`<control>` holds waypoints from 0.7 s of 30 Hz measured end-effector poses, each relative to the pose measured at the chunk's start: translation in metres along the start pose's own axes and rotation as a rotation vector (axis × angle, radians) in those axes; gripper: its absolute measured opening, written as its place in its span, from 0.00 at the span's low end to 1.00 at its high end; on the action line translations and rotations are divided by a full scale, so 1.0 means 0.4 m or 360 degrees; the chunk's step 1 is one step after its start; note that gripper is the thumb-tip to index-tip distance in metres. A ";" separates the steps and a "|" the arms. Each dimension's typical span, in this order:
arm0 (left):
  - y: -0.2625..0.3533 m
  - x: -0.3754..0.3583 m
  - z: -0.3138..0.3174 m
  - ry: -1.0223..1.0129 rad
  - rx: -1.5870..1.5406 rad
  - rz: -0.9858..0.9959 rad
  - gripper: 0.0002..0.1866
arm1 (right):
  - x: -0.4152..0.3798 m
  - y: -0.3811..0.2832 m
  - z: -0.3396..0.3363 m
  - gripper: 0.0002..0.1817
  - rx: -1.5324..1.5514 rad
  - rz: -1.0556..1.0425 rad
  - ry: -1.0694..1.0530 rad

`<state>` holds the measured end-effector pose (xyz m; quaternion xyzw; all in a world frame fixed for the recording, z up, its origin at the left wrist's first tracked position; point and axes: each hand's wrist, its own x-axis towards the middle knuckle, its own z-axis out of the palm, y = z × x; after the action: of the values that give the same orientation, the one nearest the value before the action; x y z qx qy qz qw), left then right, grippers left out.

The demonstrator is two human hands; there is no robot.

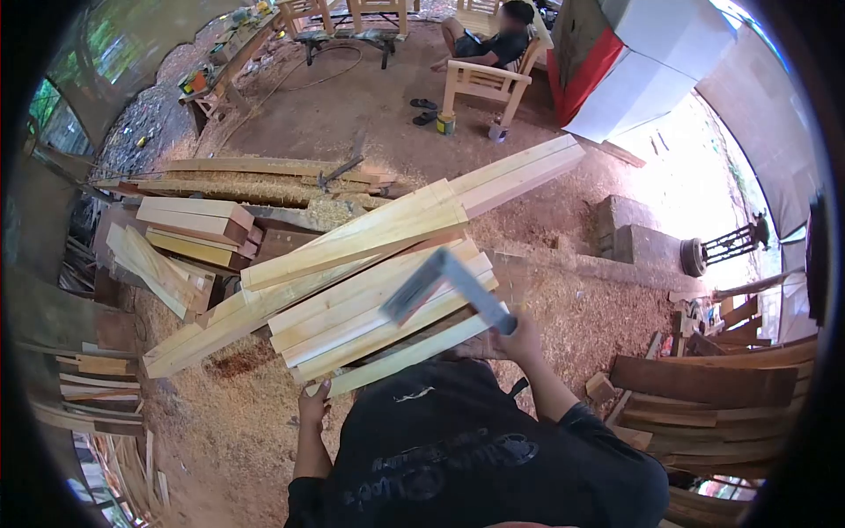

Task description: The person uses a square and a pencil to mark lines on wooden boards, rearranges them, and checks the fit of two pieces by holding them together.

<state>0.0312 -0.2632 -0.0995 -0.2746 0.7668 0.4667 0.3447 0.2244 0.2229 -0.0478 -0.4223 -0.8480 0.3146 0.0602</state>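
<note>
My left hand (313,405) grips the near-left end of a pale, slightly curved wooden slat (409,354), thumb on top. My right hand (523,340), at the slat's other end, is closed around one end of a grey L-shaped carpenter's square (475,292), blurred by motion. The square is raised over a row of pale planks (370,304) lying side by side in front of me. Behind that row, longer beams (361,242) lie stacked at a slant.
Short timber blocks (189,220) are piled at the left. More boards (704,383) lie stacked on the right. Sawdust covers the ground. Farther back, a person (503,40) sits on a wooden chair (486,86), with sandals (424,112) and paint cans (446,124) nearby.
</note>
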 end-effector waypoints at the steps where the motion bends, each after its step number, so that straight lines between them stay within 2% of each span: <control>1: -0.004 -0.001 0.000 -0.0015 -0.0016 0.0003 0.35 | -0.006 0.024 -0.015 0.21 0.0058 0.0149 0.0056; 4: -0.009 0.006 0.000 0.0024 -0.0082 0.0053 0.37 | -0.021 0.077 -0.047 0.22 0.0168 0.0573 0.0153; 8: -0.004 0.008 -0.006 0.0025 -0.0029 0.0011 0.38 | -0.041 0.113 -0.003 0.21 0.0235 0.0585 0.0517; 11: 0.004 0.006 -0.007 0.0013 0.0004 -0.0001 0.40 | -0.047 0.180 0.071 0.22 0.0369 0.0705 0.0534; 14: 0.009 0.007 -0.005 0.0015 0.0028 0.0008 0.41 | -0.086 0.204 0.113 0.22 0.0233 0.0665 0.0478; 17: 0.008 0.006 -0.008 0.0005 0.0049 -0.0008 0.41 | -0.095 0.137 0.095 0.25 0.0354 0.0831 0.0259; 21: 0.013 0.002 -0.008 0.0009 0.0066 -0.0013 0.41 | -0.083 0.161 0.120 0.24 0.0314 0.0789 0.0236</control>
<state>0.0259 -0.2639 -0.0964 -0.2719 0.7762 0.4484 0.3500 0.2716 0.2033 -0.1183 -0.6309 -0.6774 0.3689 0.0840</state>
